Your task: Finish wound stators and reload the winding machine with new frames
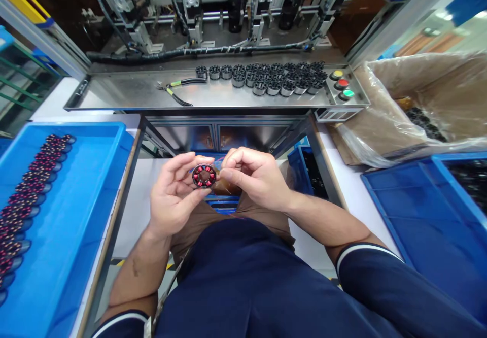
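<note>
My left hand (pixel 174 191) holds a wound motor stator (pixel 204 176) between thumb and fingertips, above my lap. The stator is a black ring with red coils around an open centre, its face turned up to me. Close to the ring's right edge, my right hand (pixel 253 175) is closed in a pinch of thumb and forefinger. What lies in that pinch is too small to make out; thin strands of wire show near it.
Black ring cores (pixel 266 76) stand in rows on the machine's metal ledge, beside cutting pliers (pixel 175 89) and push buttons (pixel 342 84). A blue tray (pixel 87 191) at left holds rows of wound stators (pixel 28 191). At right are a lined carton (pixel 384 120) and blue bins (pixel 403 201).
</note>
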Action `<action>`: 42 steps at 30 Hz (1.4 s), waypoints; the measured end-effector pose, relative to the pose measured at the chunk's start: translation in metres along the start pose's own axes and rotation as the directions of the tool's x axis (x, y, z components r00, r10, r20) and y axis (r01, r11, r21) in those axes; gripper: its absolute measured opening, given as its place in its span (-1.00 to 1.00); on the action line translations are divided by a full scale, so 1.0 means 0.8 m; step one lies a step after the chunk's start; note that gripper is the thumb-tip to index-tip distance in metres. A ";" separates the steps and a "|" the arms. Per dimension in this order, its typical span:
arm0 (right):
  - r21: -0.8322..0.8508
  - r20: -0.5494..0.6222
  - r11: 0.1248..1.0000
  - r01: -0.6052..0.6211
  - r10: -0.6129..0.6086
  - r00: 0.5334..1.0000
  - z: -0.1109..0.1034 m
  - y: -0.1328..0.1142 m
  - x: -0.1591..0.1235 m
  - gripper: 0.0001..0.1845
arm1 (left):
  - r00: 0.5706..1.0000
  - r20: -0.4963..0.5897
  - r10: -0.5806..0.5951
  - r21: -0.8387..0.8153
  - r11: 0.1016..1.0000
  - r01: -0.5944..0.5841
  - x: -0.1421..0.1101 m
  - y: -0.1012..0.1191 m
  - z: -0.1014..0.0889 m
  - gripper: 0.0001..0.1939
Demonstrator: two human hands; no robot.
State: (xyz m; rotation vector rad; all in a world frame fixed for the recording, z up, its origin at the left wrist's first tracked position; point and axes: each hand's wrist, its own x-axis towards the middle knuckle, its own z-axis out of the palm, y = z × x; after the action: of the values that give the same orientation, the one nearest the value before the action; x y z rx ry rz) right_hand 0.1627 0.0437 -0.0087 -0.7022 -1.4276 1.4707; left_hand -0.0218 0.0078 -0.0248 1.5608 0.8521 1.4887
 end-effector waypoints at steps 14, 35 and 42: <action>-0.010 -0.055 1.000 0.012 -0.013 0.998 0.000 0.016 -0.015 -0.62 | 0.965 -0.251 0.074 0.157 0.987 -0.035 0.000 -0.009 0.029 -0.55; 0.085 -0.199 0.962 0.259 -0.238 0.951 0.030 0.027 -0.008 -0.70 | 0.929 -0.068 0.364 0.488 0.824 -0.287 -0.001 -0.009 0.013 -0.44; 0.233 -0.266 0.972 0.003 0.060 0.962 0.028 0.031 -0.006 -0.61 | 0.936 -0.100 0.338 0.430 0.863 -0.265 0.001 -0.003 0.017 -0.48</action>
State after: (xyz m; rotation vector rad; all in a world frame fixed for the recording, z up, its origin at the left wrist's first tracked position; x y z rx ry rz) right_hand 0.1391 0.0326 -0.0304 -0.7469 -1.0224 1.4708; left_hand -0.0078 0.0080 -0.0268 1.9682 1.1156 1.7718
